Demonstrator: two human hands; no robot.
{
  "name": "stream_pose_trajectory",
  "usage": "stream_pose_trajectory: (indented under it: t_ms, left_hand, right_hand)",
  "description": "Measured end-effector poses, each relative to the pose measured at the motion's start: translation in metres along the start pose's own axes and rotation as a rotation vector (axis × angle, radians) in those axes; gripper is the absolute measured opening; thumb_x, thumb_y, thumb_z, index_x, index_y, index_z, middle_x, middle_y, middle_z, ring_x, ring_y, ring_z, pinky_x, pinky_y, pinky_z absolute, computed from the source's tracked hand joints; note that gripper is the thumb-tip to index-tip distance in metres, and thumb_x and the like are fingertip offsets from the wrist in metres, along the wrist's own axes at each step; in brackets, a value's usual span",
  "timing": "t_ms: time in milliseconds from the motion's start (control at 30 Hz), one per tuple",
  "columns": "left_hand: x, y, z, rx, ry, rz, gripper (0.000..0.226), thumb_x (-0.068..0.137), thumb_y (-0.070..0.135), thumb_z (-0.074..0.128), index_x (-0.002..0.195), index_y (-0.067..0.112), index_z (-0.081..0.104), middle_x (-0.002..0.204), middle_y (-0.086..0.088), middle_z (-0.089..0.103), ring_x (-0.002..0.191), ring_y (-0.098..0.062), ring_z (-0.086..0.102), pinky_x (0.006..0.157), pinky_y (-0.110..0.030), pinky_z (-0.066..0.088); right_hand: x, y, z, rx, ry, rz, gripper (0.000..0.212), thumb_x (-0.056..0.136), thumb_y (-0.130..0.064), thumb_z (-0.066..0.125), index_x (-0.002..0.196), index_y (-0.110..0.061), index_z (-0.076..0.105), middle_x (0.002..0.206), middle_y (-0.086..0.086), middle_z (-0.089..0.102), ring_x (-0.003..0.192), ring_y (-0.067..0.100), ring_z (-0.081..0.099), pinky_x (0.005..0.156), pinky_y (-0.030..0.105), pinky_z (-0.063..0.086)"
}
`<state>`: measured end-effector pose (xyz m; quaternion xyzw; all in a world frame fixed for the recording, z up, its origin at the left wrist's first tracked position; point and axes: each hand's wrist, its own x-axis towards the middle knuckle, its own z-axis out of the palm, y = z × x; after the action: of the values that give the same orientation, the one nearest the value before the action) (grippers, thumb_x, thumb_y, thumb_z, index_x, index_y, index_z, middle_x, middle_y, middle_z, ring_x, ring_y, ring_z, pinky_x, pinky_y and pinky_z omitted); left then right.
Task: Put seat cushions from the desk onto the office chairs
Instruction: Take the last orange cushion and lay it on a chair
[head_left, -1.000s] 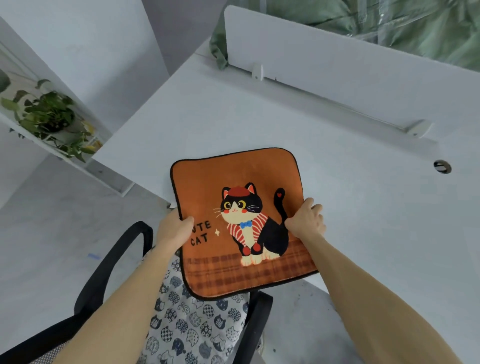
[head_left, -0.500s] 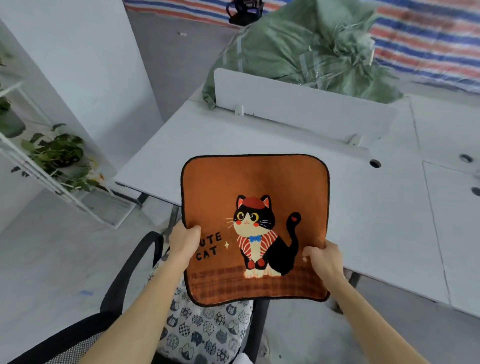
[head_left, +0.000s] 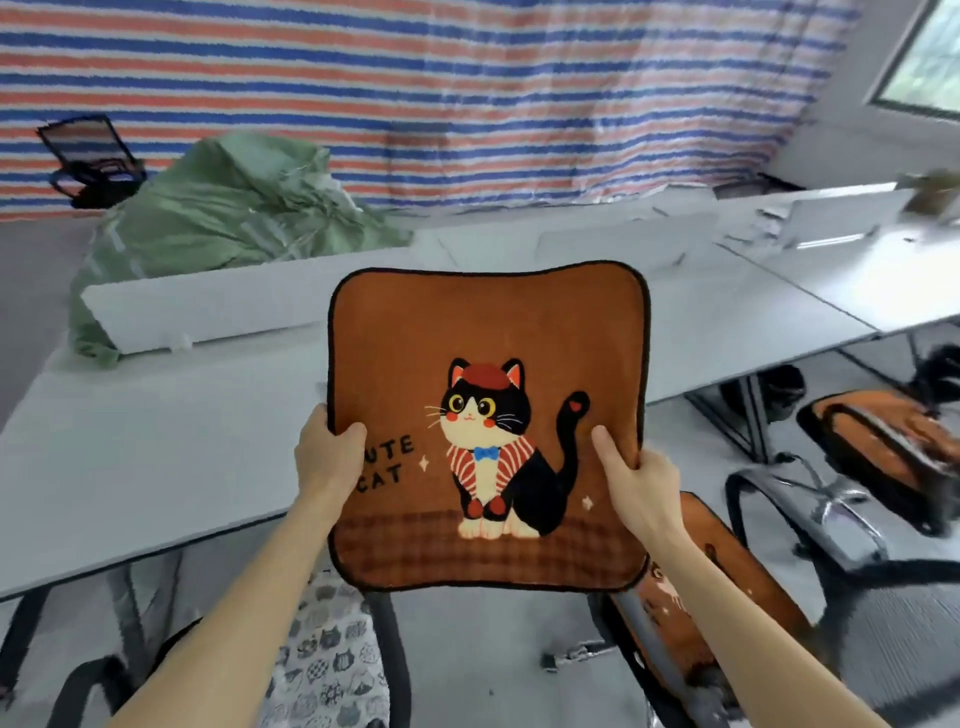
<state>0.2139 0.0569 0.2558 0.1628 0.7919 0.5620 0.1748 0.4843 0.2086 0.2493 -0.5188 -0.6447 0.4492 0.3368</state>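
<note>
A red, white and blue striped tarp (head_left: 467, 78) hangs across the back of the room, with a window (head_left: 930, 52) in the upper right corner. At the upper left a black chair (head_left: 88, 161) stands against the tarp, and just right of it a bulky green sack (head_left: 234, 208) lies behind the low white partition (head_left: 208, 312) of a long white desk (head_left: 130, 457), which runs across the middle of the frame. At the lower left, in front of the desk, an office chair (head_left: 387, 649) carries a pale cushion printed with small cat heads (head_left: 322, 660). Above it the left hand (head_left: 327, 462) grips the left edge of an orange seat cushion (head_left: 488, 332), thumb on the printed face and fingers hidden behind. The cushion is held up in the air at the centre of the frame, clear of the desk and roughly upright, showing a black-and-white cat in a red beret and the words "CUTE CAT", partly covered by the thumb. The right hand (head_left: 639, 483) grasps the right edge the same way, thumb lying on the front. Below and right of that forearm a second orange cushion (head_left: 691, 587) lies on another chair seat. Farther right, near the frame edge, a third orange cushion (head_left: 872, 431) sits on a blurred chair, and a grey mesh chair back (head_left: 893, 639) fills the lower right corner.
</note>
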Motion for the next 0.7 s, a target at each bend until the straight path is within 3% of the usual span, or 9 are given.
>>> stream_pose_trajectory:
  t_ms: [167,333,467,567,700]
  left_hand:
    - [-0.069,0.066,0.106,0.014,-0.254,0.158,0.019,0.090,0.005,0.048,0.099,0.018,0.058,0.091,-0.004,0.065,0.076,-0.020,0.060,0.058,-0.030,0.043]
    - [-0.177,0.118,0.236,0.031,-0.513,0.300,0.022,0.093,0.006,0.047,0.106,0.020,0.058,0.091,0.003,0.063,0.077,-0.014,0.059,0.058,-0.026,0.041]
    - [-0.276,0.144,0.335,0.063,-0.681,0.376,0.023,0.093,0.009,0.049,0.110,0.023,0.057,0.094,0.003,0.063,0.078,-0.012,0.059,0.058,-0.026,0.041]
    - [-0.338,0.156,0.393,0.059,-0.790,0.421,0.028,0.093,0.008,0.048,0.114,0.024,0.056,0.095,0.009,0.062,0.084,-0.007,0.059,0.061,-0.024,0.041]
    - [-0.421,0.177,0.480,0.076,-0.923,0.477,0.029,0.094,0.009,0.048,0.114,0.029,0.053,0.099,0.008,0.064,0.085,-0.009,0.062,0.062,-0.026,0.045]
  right_hand:
    - [-0.027,0.031,-0.141,-0.013,0.268,0.006,0.055,0.095,-0.051,0.060,0.058,-0.011,0.055,0.048,-0.003,0.058,0.048,0.014,0.059,0.052,0.031,0.046]
    - [-0.071,0.083,-0.295,-0.008,0.558,0.095,0.054,0.097,-0.047,0.058,0.055,-0.014,0.051,0.044,-0.005,0.053,0.051,0.021,0.057,0.052,0.031,0.040]
    - [-0.109,0.136,-0.413,-0.044,0.733,0.147,0.057,0.097,-0.054,0.052,0.067,-0.008,0.062,0.059,0.006,0.064,0.059,0.027,0.063,0.059,0.040,0.052]
    - [-0.128,0.163,-0.479,-0.052,0.813,0.174,0.048,0.098,-0.056,0.048,0.084,-0.016,0.068,0.074,0.002,0.070,0.070,0.024,0.067,0.068,0.038,0.057]
    - [-0.152,0.185,-0.574,-0.017,0.932,0.170,0.039,0.100,-0.047,0.050,0.072,-0.021,0.059,0.068,-0.002,0.064,0.066,0.020,0.062,0.055,0.027,0.042]
